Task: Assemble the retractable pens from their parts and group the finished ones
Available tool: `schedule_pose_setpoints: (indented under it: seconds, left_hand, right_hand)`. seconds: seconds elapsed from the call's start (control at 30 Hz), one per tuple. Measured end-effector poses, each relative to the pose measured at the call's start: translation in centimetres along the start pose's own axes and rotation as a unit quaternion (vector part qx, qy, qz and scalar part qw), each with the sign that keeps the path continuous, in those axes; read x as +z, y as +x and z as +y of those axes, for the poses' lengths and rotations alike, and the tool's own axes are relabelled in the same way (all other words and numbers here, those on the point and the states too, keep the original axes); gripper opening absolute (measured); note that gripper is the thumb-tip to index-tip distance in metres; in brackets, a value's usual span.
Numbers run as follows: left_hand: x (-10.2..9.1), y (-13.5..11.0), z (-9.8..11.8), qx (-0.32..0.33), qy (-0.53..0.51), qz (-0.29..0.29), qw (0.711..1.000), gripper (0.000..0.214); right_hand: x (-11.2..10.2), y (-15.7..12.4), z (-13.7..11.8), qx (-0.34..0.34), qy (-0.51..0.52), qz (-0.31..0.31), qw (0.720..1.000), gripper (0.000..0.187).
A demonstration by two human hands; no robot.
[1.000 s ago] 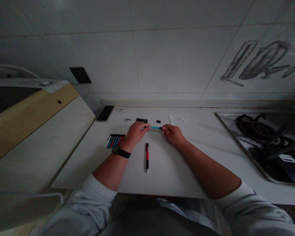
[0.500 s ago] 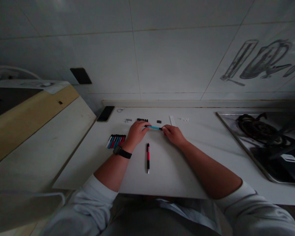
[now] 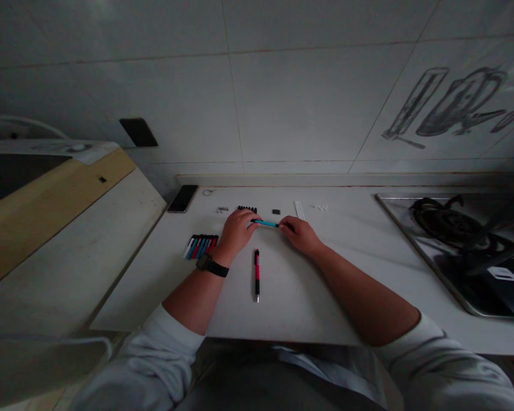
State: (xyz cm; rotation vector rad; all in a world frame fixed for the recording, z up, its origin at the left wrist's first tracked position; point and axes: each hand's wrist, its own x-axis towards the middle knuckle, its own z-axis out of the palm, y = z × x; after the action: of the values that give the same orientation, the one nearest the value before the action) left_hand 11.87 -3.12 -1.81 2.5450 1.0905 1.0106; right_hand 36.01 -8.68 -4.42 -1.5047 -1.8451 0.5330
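A blue pen barrel (image 3: 266,223) lies crosswise between my two hands, just above the counter. My left hand (image 3: 239,228) pinches its black left end, and my right hand (image 3: 300,234) is closed around its right end, where the fingers hide the tip. Below them a red and black pen (image 3: 257,275) rests on the counter with its metal tip towards me. Left of my wrist lies a row of coloured pen barrels (image 3: 201,246) with black ends. Several small black parts (image 3: 247,209) stand just behind my left hand.
Along the back of the white counter (image 3: 317,308) lie a phone (image 3: 183,198), small springs (image 3: 223,209), a dark block (image 3: 276,212), white sticks (image 3: 298,210) and small white pieces (image 3: 320,208). A gas stove (image 3: 454,245) is at the right, a wooden-edged cabinet (image 3: 89,228) at the left.
Both hands keep hold of the blue pen barrel in nearly the same place. My right-hand fingers have shifted slightly at its end. The view has moved a little.
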Motion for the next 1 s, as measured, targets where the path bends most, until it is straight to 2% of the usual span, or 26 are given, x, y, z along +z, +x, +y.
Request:
schedule_pose_setpoints:
  seconds: [0.07,0.13,0.27,0.37,0.47,0.6,0.7,0.87,0.93,1.0]
  left_hand:
    - [0.01,-0.03,-0.05,0.002,0.007,-0.011,1.000,0.013]
    - [0.05,-0.06,-0.13,0.005,0.008,-0.014,1.000,0.013]
    - [0.06,-0.09,-0.20,0.007,0.002,0.002,1.000,0.013]
    - [-0.02,-0.06,-0.10,0.006,-0.006,0.009,1.000,0.013]
    - [-0.03,-0.02,-0.01,0.008,-0.014,0.014,1.000,0.013]
    - [0.08,0.00,-0.12,0.010,-0.013,0.011,1.000,0.013]
    - [0.12,-0.01,-0.20,0.010,-0.014,0.007,1.000,0.014]
    - [0.03,-0.02,-0.05,0.011,-0.002,0.004,1.000,0.012]
    - [0.00,-0.02,0.00,0.013,0.000,0.004,1.000,0.012]
    - [0.00,-0.02,0.02,0.017,0.000,0.003,1.000,0.013]
  right_hand:
    - [0.08,-0.03,0.03,0.008,0.012,0.012,1.000,0.019]
    - [0.07,-0.08,0.00,0.018,0.023,0.014,0.999,0.025]
    - [-0.07,-0.08,-0.13,0.005,0.011,-0.006,1.000,0.030]
    - [-0.06,-0.09,-0.11,0.009,0.007,-0.009,1.000,0.022]
    - [-0.02,-0.13,-0.08,0.013,0.016,-0.002,1.000,0.028]
    - [-0.02,-0.16,-0.19,0.005,-0.008,-0.014,1.000,0.019]
    - [0.02,-0.12,-0.31,0.009,0.016,0.001,1.000,0.028]
    - [0.11,-0.08,-0.29,0.006,-0.004,-0.008,1.000,0.016]
    - [0.14,-0.13,-0.24,0.011,0.010,0.005,1.000,0.028]
    - [0.15,-0.20,-0.20,0.006,0.013,-0.002,1.000,0.026]
